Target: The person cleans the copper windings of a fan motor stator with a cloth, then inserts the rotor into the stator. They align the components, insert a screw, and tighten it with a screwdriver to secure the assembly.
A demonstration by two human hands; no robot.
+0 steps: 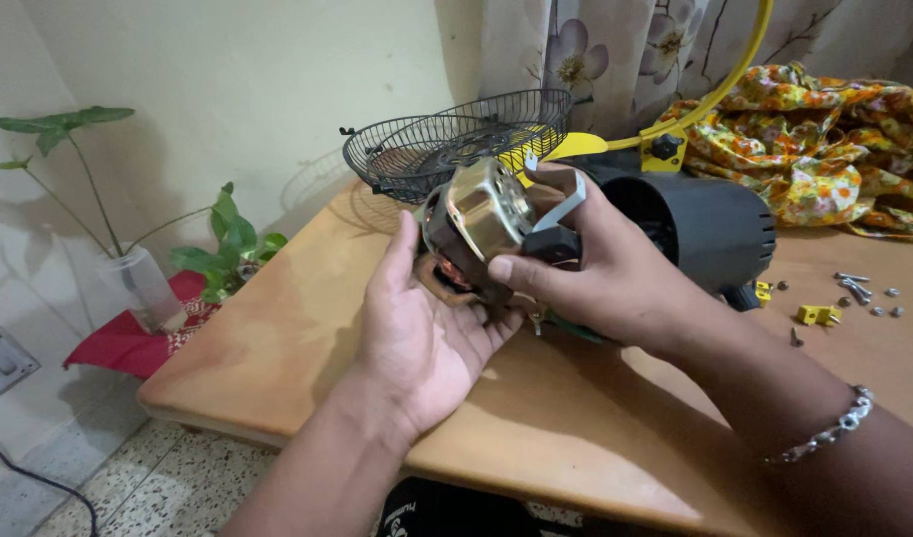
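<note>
The left hand (416, 333) is spread flat, palm up, under a small fan motor (476, 229). The right hand (600, 264) wraps around the far right side of the motor, and its thumb presses on a dark block on the motor's near face. So both hands hold the motor up in the air, just above the tabletop (277, 328).

It looks like the person is turning the motor over to look at it while the fan is in pieces. A next move would call for a firm hold with one hand, so the other hand is free to pick at small parts.

The motor is round and chunky, with a shiny gold-coloured metal cap on top and a dark ring around its middle. A bit of orange wire shows inside. A white strip sticks up by the fingers.

Just behind the hands lies a black motor cover (710, 229). Farther back sits a black wire fan guard (456, 139), and a yellow fan stand (695, 104). On the right, small screws (854, 288) and yellow clips (817, 314) lie on the tabletop. A flowery cloth (824, 139) is bunched at the far right. A potted plant (138, 283) stands low on the left.
</note>
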